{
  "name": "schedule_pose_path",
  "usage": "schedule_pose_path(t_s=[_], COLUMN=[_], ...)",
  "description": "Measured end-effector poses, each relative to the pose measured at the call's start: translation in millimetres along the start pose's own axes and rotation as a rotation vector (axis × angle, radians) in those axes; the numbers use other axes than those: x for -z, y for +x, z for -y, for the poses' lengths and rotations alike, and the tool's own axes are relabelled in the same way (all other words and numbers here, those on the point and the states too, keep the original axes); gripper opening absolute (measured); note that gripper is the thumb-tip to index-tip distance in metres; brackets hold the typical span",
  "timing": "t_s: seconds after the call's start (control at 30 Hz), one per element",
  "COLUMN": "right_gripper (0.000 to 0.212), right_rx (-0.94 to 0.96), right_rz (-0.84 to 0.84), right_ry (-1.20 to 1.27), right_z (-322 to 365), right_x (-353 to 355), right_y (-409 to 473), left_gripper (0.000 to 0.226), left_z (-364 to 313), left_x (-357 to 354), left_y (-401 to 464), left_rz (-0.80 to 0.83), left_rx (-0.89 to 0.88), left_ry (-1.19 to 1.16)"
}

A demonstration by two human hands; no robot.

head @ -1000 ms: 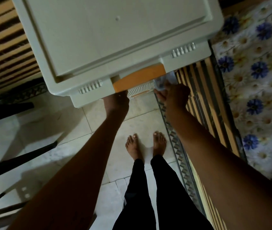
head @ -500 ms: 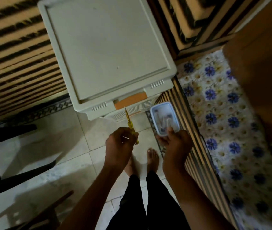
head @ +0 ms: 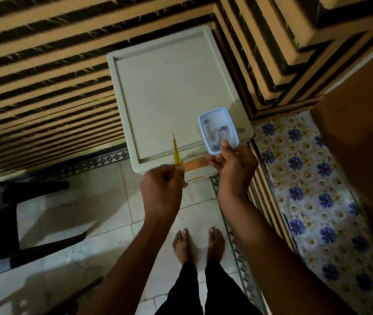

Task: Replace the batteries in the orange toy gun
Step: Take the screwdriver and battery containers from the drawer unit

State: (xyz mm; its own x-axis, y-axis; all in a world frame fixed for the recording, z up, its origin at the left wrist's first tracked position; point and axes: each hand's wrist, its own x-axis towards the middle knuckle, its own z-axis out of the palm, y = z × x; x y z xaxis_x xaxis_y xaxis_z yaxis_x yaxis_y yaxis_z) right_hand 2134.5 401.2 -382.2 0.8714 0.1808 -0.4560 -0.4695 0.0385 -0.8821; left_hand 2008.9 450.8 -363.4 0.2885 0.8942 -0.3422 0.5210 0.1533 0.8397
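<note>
moved: both hands raised, now over the drawer cabinet (head: pixel 169 92)
left hand (head: pixel 161 189): grips yellow screwdriver (head: pixel 176 152)
right hand (head: pixel 235 171): holds clear battery box (head: pixel 217 129)

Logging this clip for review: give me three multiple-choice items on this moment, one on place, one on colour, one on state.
1. Where is the small clear blue-rimmed plastic box?
A. on the floor
B. held over the pale plastic drawer cabinet
C. inside the drawer

2. What colour is the slim screwdriver handle?
A. yellow
B. red
C. black

3. How is the top orange-fronted drawer?
A. removed
B. fully closed
C. partly pulled out

B: the right hand holds it above the top. A: the handle in the left hand is yellow. C: its basket front juts out.
</note>
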Motion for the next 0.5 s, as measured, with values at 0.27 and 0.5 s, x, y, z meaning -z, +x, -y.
schedule_pose_path(t_s=[0.27, 0.5], right_gripper=[0.030, 0.029], right_rx=[-0.081, -0.124], right_rz=[-0.030, 0.011], right_ry=[-0.058, -0.135], right_z=[2.4, 9.0], right_x=[-55.7, -57.3], right_y=[35.2, 49.9], left_gripper=[0.026, 0.023], left_z=[-28.6, -35.9], left_x=[-13.1, -22.0], left_y=[80.3, 95.3], left_rz=[-0.242, -0.265], left_rx=[-0.042, -0.102], left_ry=[0.249, 0.448])
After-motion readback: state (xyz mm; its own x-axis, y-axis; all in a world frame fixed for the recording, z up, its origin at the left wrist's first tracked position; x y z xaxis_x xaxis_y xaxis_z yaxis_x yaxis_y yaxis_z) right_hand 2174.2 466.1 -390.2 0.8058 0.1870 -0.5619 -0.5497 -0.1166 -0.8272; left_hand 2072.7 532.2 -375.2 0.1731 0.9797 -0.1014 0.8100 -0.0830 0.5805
